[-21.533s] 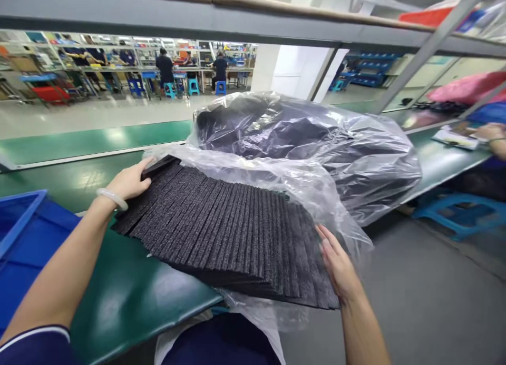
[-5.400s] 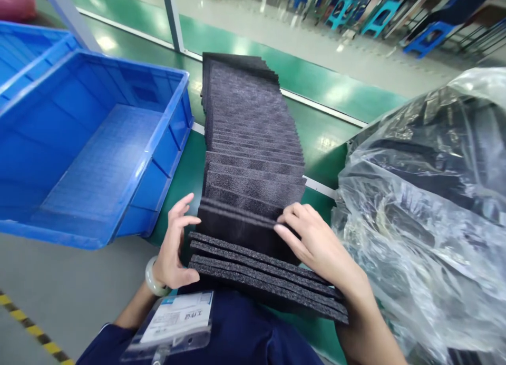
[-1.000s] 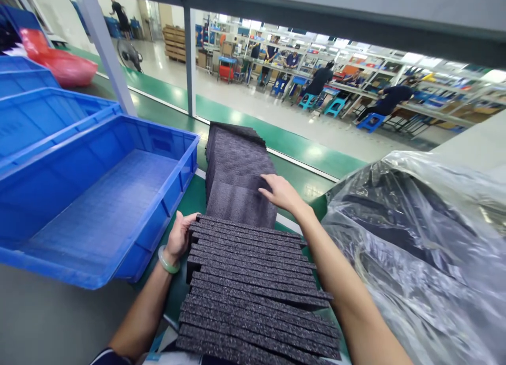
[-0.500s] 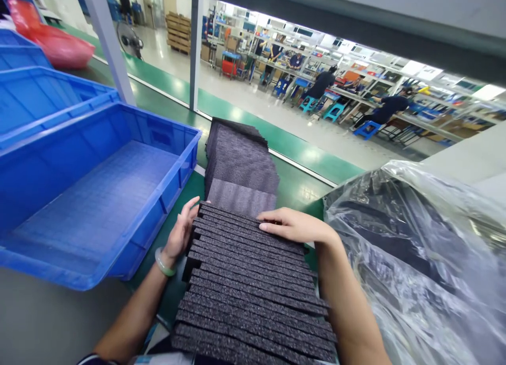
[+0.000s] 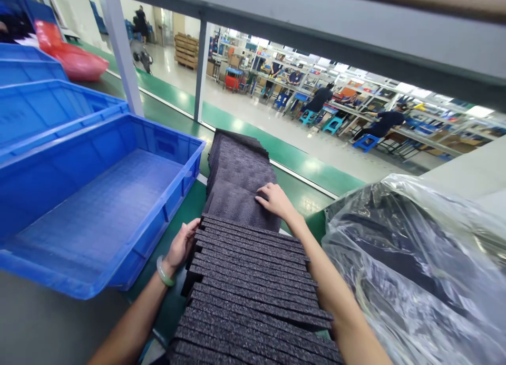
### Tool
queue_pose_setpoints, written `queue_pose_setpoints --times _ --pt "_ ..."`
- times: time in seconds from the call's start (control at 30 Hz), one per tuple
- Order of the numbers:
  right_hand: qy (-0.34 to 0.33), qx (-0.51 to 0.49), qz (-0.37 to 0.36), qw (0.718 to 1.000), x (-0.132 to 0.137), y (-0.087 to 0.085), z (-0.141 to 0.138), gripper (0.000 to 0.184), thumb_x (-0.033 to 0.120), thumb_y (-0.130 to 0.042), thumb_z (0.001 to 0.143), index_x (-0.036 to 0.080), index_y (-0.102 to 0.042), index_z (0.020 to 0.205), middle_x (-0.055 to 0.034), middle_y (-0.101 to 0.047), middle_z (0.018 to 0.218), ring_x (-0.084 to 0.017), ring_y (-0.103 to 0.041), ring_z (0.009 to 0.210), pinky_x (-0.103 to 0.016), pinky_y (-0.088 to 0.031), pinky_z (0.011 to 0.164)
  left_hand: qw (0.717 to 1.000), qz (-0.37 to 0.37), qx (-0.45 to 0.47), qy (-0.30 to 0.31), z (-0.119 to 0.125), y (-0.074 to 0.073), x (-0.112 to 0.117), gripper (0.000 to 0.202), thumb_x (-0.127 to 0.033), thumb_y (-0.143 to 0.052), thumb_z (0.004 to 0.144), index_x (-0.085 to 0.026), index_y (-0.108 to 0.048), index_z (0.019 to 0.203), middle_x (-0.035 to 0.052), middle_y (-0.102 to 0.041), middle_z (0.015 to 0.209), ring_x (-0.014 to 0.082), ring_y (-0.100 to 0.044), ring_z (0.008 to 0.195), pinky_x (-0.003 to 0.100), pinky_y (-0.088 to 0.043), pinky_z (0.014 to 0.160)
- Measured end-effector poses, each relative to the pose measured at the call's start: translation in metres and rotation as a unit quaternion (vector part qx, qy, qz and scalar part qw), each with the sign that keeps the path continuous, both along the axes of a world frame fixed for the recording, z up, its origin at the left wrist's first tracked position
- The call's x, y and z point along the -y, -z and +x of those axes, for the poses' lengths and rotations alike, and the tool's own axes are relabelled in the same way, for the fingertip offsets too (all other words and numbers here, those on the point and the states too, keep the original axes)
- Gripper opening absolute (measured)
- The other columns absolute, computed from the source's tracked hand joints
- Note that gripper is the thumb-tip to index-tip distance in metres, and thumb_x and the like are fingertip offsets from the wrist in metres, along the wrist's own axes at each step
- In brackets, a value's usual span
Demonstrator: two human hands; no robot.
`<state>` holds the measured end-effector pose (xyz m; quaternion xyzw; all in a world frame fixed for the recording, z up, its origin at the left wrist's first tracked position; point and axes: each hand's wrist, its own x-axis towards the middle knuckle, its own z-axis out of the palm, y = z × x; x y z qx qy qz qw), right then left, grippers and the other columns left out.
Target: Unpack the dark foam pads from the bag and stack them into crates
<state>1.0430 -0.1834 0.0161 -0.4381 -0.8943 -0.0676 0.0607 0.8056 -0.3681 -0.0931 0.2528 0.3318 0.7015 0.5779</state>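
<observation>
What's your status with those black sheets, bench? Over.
Left hand at left edge of near black sheets, which stand on edge. Right hand by right side of far black sheets, fanned. Blue bin left, plastic-wrapped bundle right.

We note two groups of dark foam sheets: a near row (image 5: 253, 286), packed on edge, speckled narrow sides up, left ends uneven; beyond it, a fanned stack (image 5: 241, 170), overlapping, broad faces showing, on the green bench (image 5: 179, 212).
</observation>
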Motion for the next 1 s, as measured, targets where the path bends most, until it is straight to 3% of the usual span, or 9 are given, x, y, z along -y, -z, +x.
queue_pose_setpoints --times 0.27,0.47,0.57,0.63,0.7,0.77,0.87,0.93,1.0 --pt "-0.044 -0.074 -0.102 0.991 0.015 0.012 0.008 0.037 0.029 -0.033 0.096 0.016 -0.067 0.103 -0.0104 -0.064 0.106 -0.02 -0.058 0.095 -0.031 -0.045 0.089 1.0 -0.014 0.001 -0.017 0.002 -0.003 0.0 0.061 -0.072 -0.062 0.067 -0.019 -0.074 0.095 0.0076 -0.074 0.098 0.0289 -0.062 0.108 0.044 -0.043 0.101" --pt "-0.015 -0.066 -0.127 0.99 0.008 0.013 0.003 0.037 0.032 -0.033 0.096 0.016 -0.063 0.082 -0.0102 -0.063 0.087 -0.019 -0.057 0.083 -0.032 -0.044 0.084 0.998 0.039 -0.042 0.012 0.001 0.001 -0.001 0.06 -0.07 -0.049 0.079 -0.019 -0.071 0.102 0.0092 -0.069 0.114 0.0296 -0.051 0.123 0.047 -0.034 0.108" --pt "-0.011 -0.085 -0.161 0.983 0.024 -0.001 0.002 0.043 0.043 -0.029 0.096 0.018 -0.055 0.072 -0.0057 -0.06 0.076 -0.018 -0.054 0.075 -0.031 -0.043 0.078 0.982 0.122 -0.137 -0.033 -0.003 0.005 -0.005 0.054 -0.064 -0.046 0.084 -0.02 -0.069 0.104 0.0064 -0.049 0.141 0.0278 -0.033 0.137 0.043 -0.02 0.117" --pt "-0.057 -0.088 -0.246 0.964 0.043 -0.019 0.004 0.049 0.052 -0.026 0.096 0.019 -0.052 0.07 -0.0026 -0.058 0.073 -0.016 -0.052 0.071 -0.029 -0.043 0.073 0.966 0.16 -0.186 -0.085 -0.006 0.007 -0.008 0.052 -0.062 -0.049 0.084 -0.021 -0.065 0.112 0.0047 -0.038 0.15 0.027 -0.025 0.141 0.041 -0.014 0.118" --pt "-0.124 -0.061 -0.344 0.929 0.061 -0.04 0.005 0.053 0.058 -0.026 0.094 0.019 -0.054 0.071 -0.0008 -0.058 0.073 -0.015 -0.053 0.069 -0.028 -0.043 0.07 0.967 0.161 -0.181 -0.082 -0.008 0.007 -0.01 0.06 -0.062 -0.05 0.084 -0.022 -0.054 0.128 0.0077 -0.039 0.149 0.0277 -0.028 0.14 0.042 -0.017 0.118" --pt "-0.165 -0.046 -0.383 0.908 0.067 -0.056 0.004 0.051 0.058 -0.03 0.093 0.018 -0.058 0.077 -0.0009 -0.062 0.076 -0.016 -0.056 0.072 -0.028 -0.045 0.071 0.98 0.141 -0.137 -0.031 -0.008 0.007 -0.01 0.073 -0.064 -0.048 0.083 -0.021 -0.038 0.141 0.0113 -0.045 0.143 0.0295 -0.038 0.134 0.044 -0.027 0.113" --pt "-0.112 -0.109 -0.252 0.955 0.047 -0.058 -0.002 0.041 0.048 -0.034 0.094 0.019 -0.062 0.099 -0.0052 -0.067 0.097 -0.019 -0.06 0.091 -0.031 -0.046 0.084 0.99 0.106 -0.089 0.016 -0.007 0.009 -0.008 0.077 -0.067 -0.047 0.082 -0.02 -0.035 0.143 0.0123 -0.052 0.137 0.0305 -0.046 0.128 0.044 -0.036 0.107" --pt "-0.04 -0.123 -0.119 0.984 0.019 -0.047 -0.008 0.035 0.039 -0.038 0.094 0.018 -0.059 0.112 -0.0097 -0.064 0.113 -0.022 -0.058 0.104 -0.034 -0.044 0.092 0.993 0.086 -0.084 0.011 -0.007 0.012 -0.008 0.073 -0.067 -0.045 0.083 -0.019 -0.044 0.137 0.0117 -0.056 0.133 0.0298 -0.047 0.126 0.043 -0.037 0.105" --pt "0.003 -0.073 -0.05 0.996 -0.008 -0.032 -0.014 0.034 0.032 -0.044 0.092 0.015 -0.057 0.118 -0.0137 -0.061 0.121 -0.022 -0.056 0.111 -0.035 -0.042 0.097 0.994 0.071 -0.087 0.002 -0.007 0.017 -0.008 0.068 -0.067 -0.044 0.083 -0.018 -0.052 0.13 0.011 -0.058 0.131 0.0291 -0.049 0.125 0.042 -0.037 0.105"
